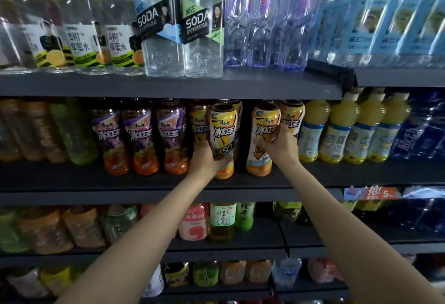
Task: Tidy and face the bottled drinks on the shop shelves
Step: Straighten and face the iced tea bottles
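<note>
While hands grip, iced-tea bottles [222,140] upright

Two plastic iced-tea bottles with yellow-and-white wrap labels stand near the front of the dark middle shelf [144,183]. The left bottle [222,135] tilts slightly; the right bottle [263,135] stands upright, a gap between them.

Yellow-white tea bottles [222,135]; purple-labelled ones [137,135], seemingly.

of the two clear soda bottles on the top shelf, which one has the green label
The right-hand clear SODA bottle, next to the purple-tinted water bottles; the left-hand SODA bottle carries a blue corner instead.
</note>
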The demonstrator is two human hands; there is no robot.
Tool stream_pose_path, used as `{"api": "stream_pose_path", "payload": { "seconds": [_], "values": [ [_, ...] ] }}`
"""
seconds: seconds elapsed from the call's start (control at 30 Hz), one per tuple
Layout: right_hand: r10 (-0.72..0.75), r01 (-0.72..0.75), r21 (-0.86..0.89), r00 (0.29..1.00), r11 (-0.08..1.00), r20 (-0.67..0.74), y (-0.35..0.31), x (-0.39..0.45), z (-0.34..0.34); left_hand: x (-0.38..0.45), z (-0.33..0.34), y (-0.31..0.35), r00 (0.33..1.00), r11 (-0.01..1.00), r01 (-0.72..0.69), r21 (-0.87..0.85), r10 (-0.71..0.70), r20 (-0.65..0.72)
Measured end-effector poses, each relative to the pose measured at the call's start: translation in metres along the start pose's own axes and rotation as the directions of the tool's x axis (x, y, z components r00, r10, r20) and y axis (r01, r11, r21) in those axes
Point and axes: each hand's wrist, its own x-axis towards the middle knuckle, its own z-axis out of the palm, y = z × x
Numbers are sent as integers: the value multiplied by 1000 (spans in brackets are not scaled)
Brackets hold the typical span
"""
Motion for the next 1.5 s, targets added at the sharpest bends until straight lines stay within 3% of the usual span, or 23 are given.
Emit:
{"api": "stream_pose_path", "payload": {
  "seconds": [0.2,0.33,0.77,0.97,1.07,1.17,1.27,1.37,1.5],
  "values": [
    [41,-37,-54,996,998,81,28,-7,21,6,0,-8,1000,994,10,112,-8,-17],
    [44,-42,-114,999,993,14,45,-23,39,10,-2,-13,1000,994,-12,105,12,-7],
    [156,-152,-340,988,928,-14,15,30,76,10,-2,-15,1000,997,24,80,-24,-7],
    [213,-203,-275,977,940,7,18,31,74,9,0,-13,999,995,29,94,-31,10],
    [69,-68,-197,998,978,-1,27,16,57,11,3,-11,999,994,12,108,-17,44],
    [-120,95,-155,979,983,-164,39,-2,33,15,8,-3,997,995,-14,102,7,75],
    [-36,-3,-104,927,995,-373,45,-2,15,14,17,8,996,995,-30,94,22,86],
    [135,-164,-88,953,982,-271,54,7,11,13,33,18,996,996,-15,93,7,85],
    [147,-161,-97,979,982,-139,64,16,18,16,54,29,999,995,-10,101,6,40]
  ]
}}
